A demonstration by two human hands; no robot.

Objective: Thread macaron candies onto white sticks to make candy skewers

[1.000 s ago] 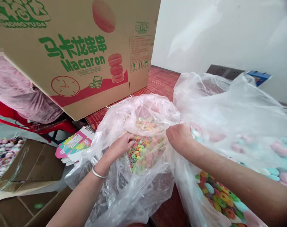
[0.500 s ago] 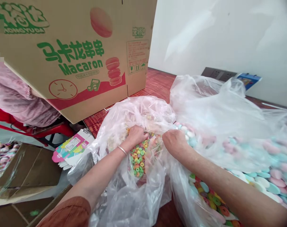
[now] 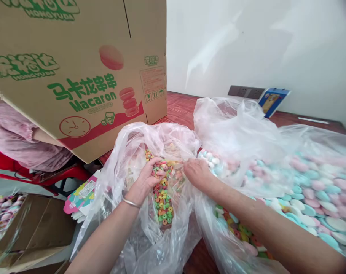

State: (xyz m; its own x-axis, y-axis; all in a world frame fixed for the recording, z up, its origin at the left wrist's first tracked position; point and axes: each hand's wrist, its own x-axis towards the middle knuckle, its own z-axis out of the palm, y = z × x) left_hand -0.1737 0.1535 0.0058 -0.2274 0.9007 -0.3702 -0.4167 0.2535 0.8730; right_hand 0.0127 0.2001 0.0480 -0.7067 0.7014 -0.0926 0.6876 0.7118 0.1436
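Observation:
Small coloured rings [image 3: 163, 201], like fruit-loop cereal, fill a clear plastic bag [image 3: 133, 139] in the middle of the table. My left hand [image 3: 147, 177], with a bangle at the wrist, reaches into the bag's mouth. Its fingers are apart over the rings, and I see nothing held in them. On the bag's right side my right hand [image 3: 196, 171] is closed on the plastic edge, its fingertips mostly hidden. Beyond that hand lies another clear bag [image 3: 235, 121] with pink, white and pale blue candies [image 3: 324, 190] that look like macaron shells.
A large macaron carton [image 3: 84, 76] stands at the back left. Below it is a colourful printed card packet [image 3: 83, 192]. A person in a pink sleeve [image 3: 13, 133] sits at the left, above an open carton [image 3: 44, 220]. A blue box [image 3: 272, 102] leans by wall sockets [image 3: 246, 91].
My left hand has gone from closed to spread fingers over the rings. My right hand still grips the bag's edge. The view has shifted, so the carton shows lower and more to the left.

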